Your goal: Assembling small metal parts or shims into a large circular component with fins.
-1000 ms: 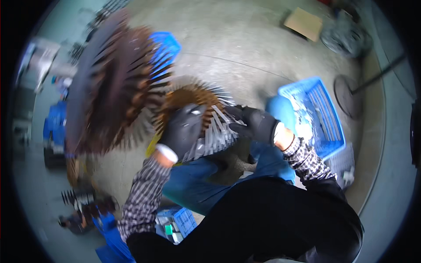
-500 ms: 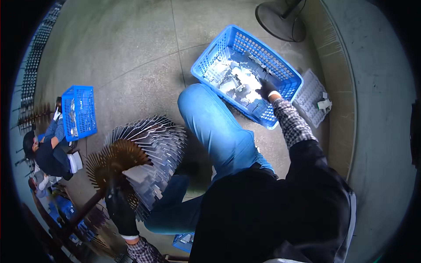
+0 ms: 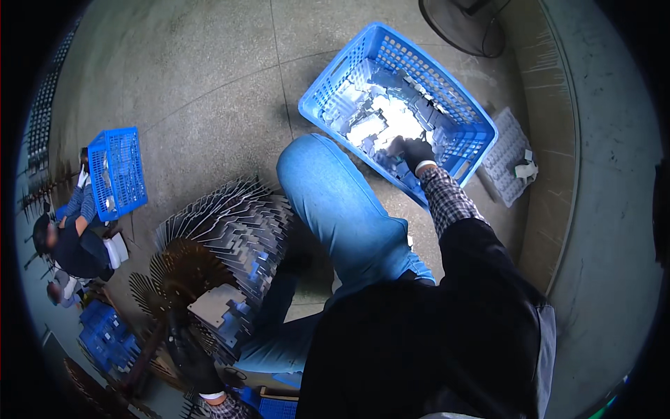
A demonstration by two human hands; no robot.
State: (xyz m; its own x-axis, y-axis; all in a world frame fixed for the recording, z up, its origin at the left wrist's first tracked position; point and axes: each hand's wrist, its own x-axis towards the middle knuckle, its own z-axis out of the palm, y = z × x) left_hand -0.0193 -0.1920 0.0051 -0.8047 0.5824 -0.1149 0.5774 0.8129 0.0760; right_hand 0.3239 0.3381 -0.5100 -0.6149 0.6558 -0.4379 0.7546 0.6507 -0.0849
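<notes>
My right hand (image 3: 417, 152), in a black glove, reaches into a large blue plastic basket (image 3: 457, 87). Its fingers curl down among shiny flat metal plates (image 3: 366, 129); what lies between them is hidden. At the lower left, my left hand (image 3: 192, 359), also in a black glove, touches a brown rack (image 3: 187, 269) with fanned prongs near its shaft. Its fingers blend into the dark rack and cannot be made out. Rows of notched metal plates (image 3: 244, 223) sit fanned around that rack, beside my left leg. One flat plate (image 3: 218, 305) faces up near my left hand.
A grey moulded tray (image 3: 504, 157) leans by the wall, right of the basket. Behind it stands a round dark base (image 3: 464, 24). At far left a person (image 3: 77, 241) works beside another blue basket (image 3: 118, 171). More blue crates (image 3: 108, 335) stand at lower left.
My right hand has shifted left across the plates in the basket, its fingers more bent. My left hand stays at the rack, which has turned slightly. The whole view has shifted a little.
</notes>
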